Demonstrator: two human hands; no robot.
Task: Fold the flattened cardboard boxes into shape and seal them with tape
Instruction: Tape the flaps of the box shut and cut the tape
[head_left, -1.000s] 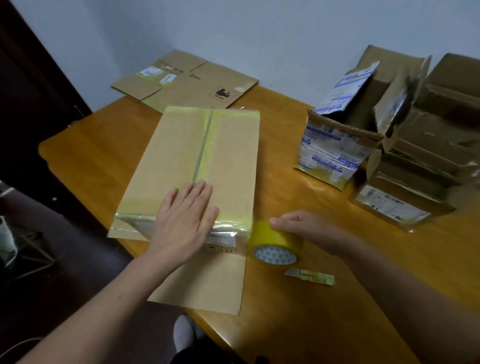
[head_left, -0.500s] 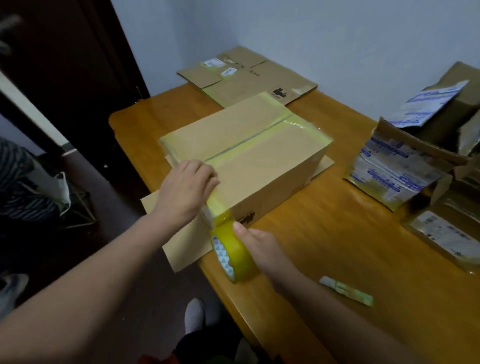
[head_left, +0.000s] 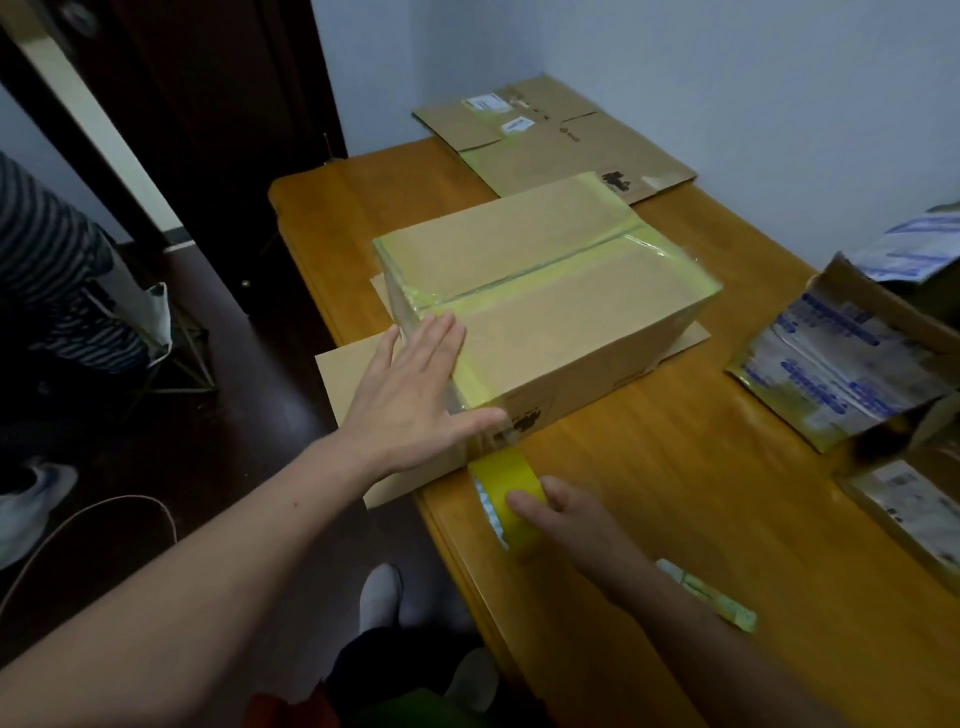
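Wooden table (head_left: 675, 467) carries flattened cardboard (head_left: 561, 140), opened boxes (head_left: 841, 358), a green strip (head_left: 711, 597).

Pressing L hand (head_left: 415, 395) flat on near end of taped cardboard box (head_left: 561, 322); gripping yellow tape roll (head_left: 506, 499) w/ R hand (head_left: 566, 514) just beside box corner, 6 o'clock. At 12 o'clock, flattened box (head_left: 561, 140) on wooden table (head_left: 675, 467).

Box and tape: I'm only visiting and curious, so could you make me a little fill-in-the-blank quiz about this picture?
1. The left hand lies open on the box, whose top seam is sealed with ____ tape.
2. The right hand grips the tape roll; the left hand holds ____.
3. Under the box lies a sheet of ____.

Missing words: yellow; nothing; cardboard.
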